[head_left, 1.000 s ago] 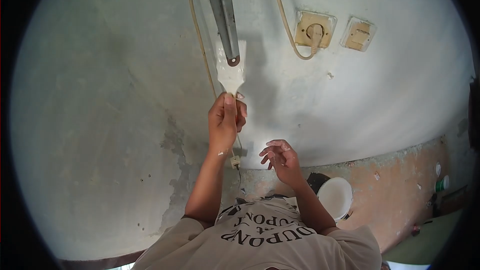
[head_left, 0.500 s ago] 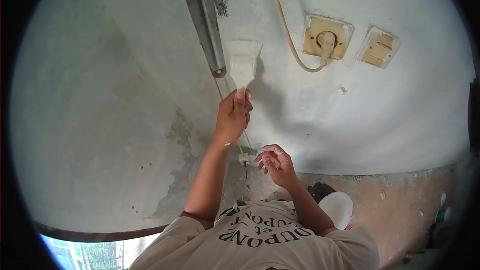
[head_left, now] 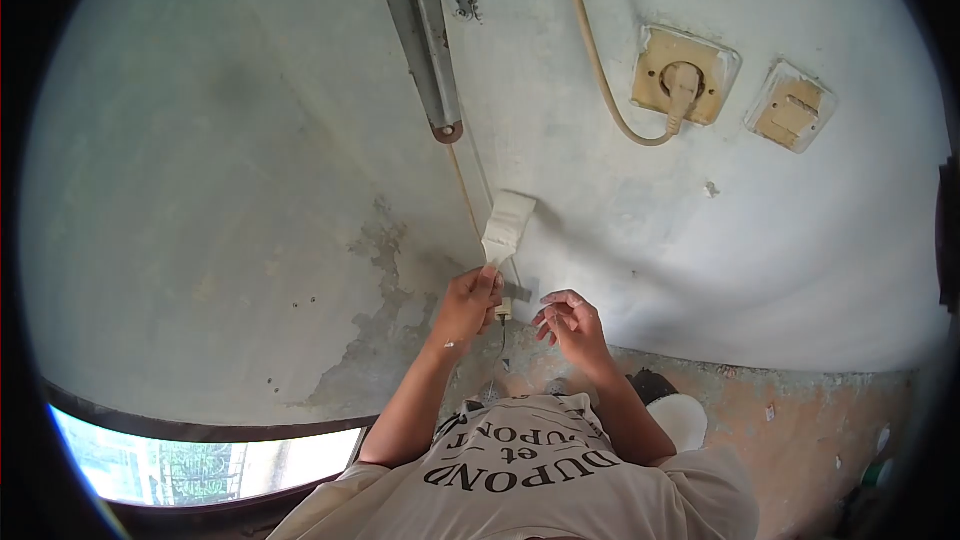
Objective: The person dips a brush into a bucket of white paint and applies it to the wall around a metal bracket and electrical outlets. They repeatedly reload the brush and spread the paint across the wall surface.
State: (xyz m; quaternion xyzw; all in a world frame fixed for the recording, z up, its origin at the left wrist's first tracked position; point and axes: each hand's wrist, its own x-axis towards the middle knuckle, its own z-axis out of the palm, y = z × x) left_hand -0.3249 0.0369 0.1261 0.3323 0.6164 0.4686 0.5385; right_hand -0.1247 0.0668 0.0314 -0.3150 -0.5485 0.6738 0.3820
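My left hand [head_left: 468,308] is closed round the handle of a wide paintbrush [head_left: 509,221]. The brush points up, its head coated in white, close to the pale wall [head_left: 640,240] near the corner. To its right, my right hand [head_left: 577,328] hangs in the air with loosely bent fingers apart and nothing in them. White smears mark its fingertips. Between and behind the hands, a small cable box [head_left: 503,310] sits low on the wall, partly hidden by my left hand.
A metal bar [head_left: 430,50] comes down along the corner above the brush. On the right wall are a socket [head_left: 655,90] with a plugged-in cable [head_left: 598,65] and a switch [head_left: 790,110]. A round white lid or container [head_left: 682,420] lies on the stained floor [head_left: 740,430].
My left hand has come down with the paintbrush, from beside the metal bar's end to well below it. My right hand has shifted slightly right. The view has moved a little.
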